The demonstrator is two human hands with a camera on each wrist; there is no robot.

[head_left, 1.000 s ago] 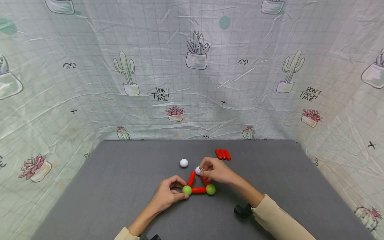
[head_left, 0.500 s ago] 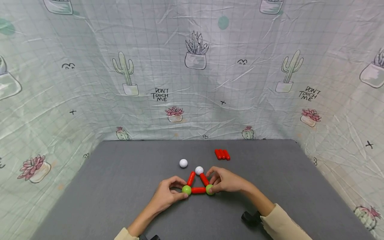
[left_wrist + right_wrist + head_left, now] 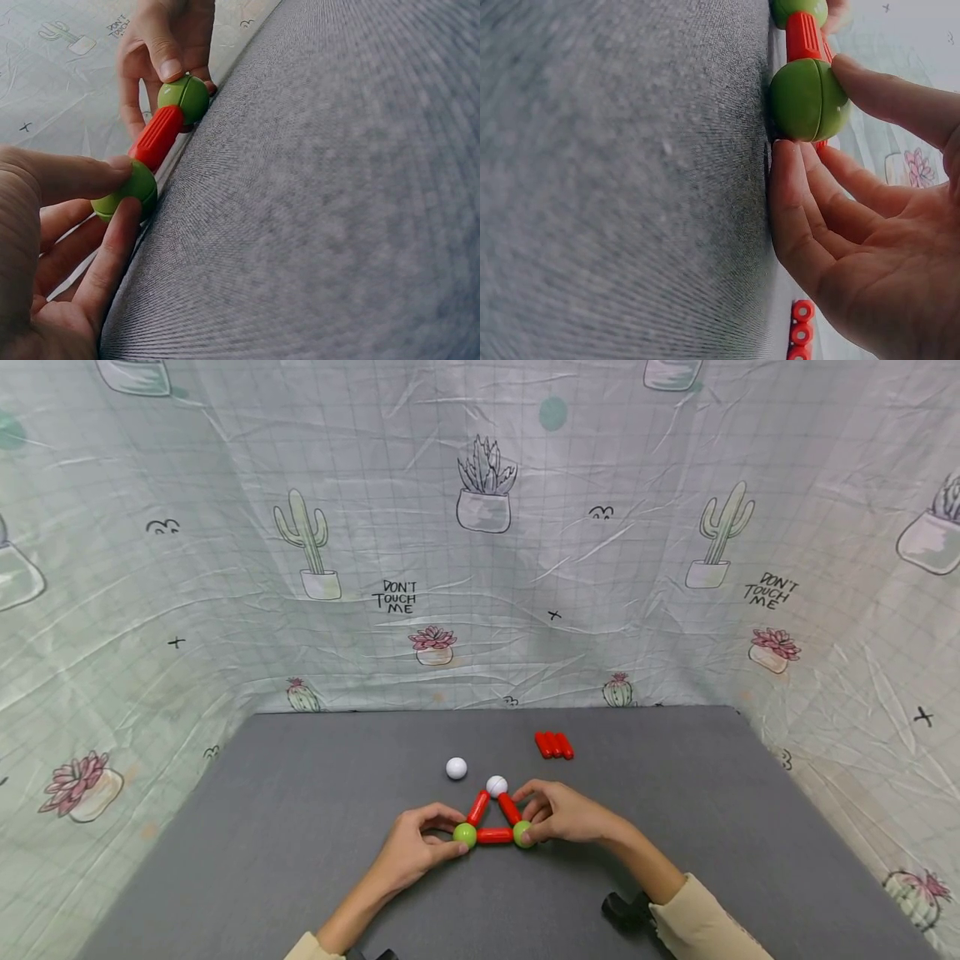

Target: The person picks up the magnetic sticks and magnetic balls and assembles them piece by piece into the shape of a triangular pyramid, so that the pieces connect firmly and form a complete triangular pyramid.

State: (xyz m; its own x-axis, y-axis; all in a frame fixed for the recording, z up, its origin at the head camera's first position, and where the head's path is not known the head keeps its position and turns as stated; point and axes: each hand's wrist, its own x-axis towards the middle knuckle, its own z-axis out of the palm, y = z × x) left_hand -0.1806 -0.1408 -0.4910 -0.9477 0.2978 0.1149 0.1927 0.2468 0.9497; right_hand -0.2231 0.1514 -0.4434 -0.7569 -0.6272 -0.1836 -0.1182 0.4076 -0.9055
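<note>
Now pinching the left green ball (image 3: 464,835) with left fingers (image 3: 110,262) and the right green ball (image 3: 519,832) with right fingers (image 3: 787,187).

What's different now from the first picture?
The right hand let go of the nearer white ball, moved down and right in the head view and now holds the right green ball. The left hand still holds the left green ball; the farther white ball and three loose red sticks stayed put.
</note>
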